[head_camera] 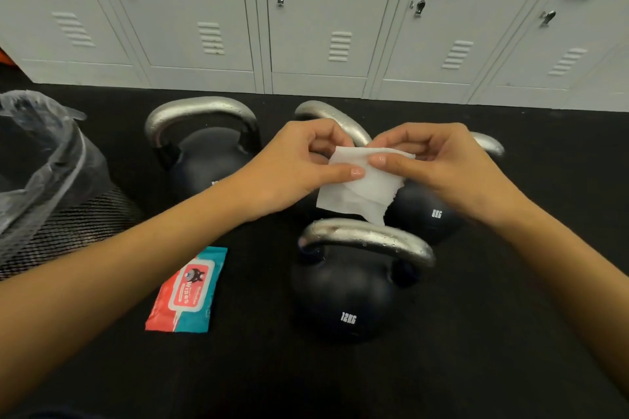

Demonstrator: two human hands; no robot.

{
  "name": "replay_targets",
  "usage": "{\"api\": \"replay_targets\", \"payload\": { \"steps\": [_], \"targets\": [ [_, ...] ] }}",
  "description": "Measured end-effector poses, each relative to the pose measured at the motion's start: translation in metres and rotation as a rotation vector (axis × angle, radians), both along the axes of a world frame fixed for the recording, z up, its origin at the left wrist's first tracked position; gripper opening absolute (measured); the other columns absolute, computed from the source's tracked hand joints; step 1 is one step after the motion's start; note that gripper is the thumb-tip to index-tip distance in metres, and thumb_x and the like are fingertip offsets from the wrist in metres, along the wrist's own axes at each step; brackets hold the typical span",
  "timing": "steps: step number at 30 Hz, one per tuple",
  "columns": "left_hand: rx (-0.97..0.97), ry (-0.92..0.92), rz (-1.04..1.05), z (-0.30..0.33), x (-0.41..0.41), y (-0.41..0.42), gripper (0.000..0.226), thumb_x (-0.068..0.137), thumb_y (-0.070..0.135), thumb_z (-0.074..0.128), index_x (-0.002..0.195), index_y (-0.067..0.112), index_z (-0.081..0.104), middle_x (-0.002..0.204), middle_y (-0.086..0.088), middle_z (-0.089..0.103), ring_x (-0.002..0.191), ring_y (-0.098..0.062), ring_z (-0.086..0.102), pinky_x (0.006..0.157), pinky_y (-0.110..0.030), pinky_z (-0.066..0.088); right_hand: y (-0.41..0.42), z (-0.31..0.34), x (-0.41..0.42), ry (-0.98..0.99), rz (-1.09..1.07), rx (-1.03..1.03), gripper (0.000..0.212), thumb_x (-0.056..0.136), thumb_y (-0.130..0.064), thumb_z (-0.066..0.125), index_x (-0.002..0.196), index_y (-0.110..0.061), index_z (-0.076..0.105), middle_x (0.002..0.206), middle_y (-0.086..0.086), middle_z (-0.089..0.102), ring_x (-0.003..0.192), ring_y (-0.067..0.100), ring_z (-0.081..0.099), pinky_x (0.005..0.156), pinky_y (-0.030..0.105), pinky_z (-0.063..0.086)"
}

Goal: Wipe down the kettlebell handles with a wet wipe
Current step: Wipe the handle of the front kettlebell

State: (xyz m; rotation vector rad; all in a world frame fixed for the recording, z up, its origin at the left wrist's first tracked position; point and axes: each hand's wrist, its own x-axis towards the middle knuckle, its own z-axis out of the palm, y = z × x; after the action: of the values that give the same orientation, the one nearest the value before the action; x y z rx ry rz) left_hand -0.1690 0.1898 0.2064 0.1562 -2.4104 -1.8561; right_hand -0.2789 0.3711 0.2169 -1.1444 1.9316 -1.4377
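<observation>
Pinching the wipe [357, 185] between thumbs and fingertips, both the left hand [292, 167] and right hand [439, 163] gripped it just above the nearest handle [367, 240]. Pulling apart too hard could have torn it.

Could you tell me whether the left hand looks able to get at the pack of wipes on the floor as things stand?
Probably yes: the pack of wipes lies flat on open floor just under the left forearm, nothing covering it. The left hand would first need to let go of the wipe.
</observation>
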Motion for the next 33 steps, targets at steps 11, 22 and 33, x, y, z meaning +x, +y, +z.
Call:
{"api": "replay_targets", "payload": {
  "steps": [11,22,33],
  "targets": [
    [-0.411,-0.112,-0.212,-0.039,0.013,0.006,0.060,0.068,0.044,0.078,0.122,0.034,0.054,0.116,0.018,0.056,0.111,0.003,0.051,0.092,-0.022,0.045,0.067,-0.038,0.002,0.146,-0.411,0.070,0.005,0.097,-0.023,0.060,0.100,-0.023,0.064,0.098,-0.005,0.070,0.095,0.011,0.066,0.080,0.031,0.054],
    [-0.513,-0.266,-0.195,-0.092,0.032,-0.017,0.077,0.068,0.030,0.084,0.132,0.035,0.042,0.119,0.014,0.050,0.110,-0.002,0.049,0.091,-0.021,0.044,0.101,-0.118,0.043,-0.084,-0.595,0.158,0.008,0.102,-0.028,0.048,0.094,-0.027,0.049,0.083,0.009,0.062,0.068,0.011,0.051,0.064,0.034,0.042],
    [-0.532,-0.195,-0.171,-0.092,0.032,-0.016,0.047,0.072,0.026,0.080,0.115,0.026,0.061,0.102,0.012,0.067,0.096,0.006,0.059,0.082,-0.012,0.046,0.101,-0.128,0.078,-0.330,-0.553,-0.023,0.036,0.102,-0.040,0.033,0.130,-0.037,0.057,0.121,-0.018,0.066,0.118,0.000,0.057,0.101,0.028,0.044]
  ]
}}
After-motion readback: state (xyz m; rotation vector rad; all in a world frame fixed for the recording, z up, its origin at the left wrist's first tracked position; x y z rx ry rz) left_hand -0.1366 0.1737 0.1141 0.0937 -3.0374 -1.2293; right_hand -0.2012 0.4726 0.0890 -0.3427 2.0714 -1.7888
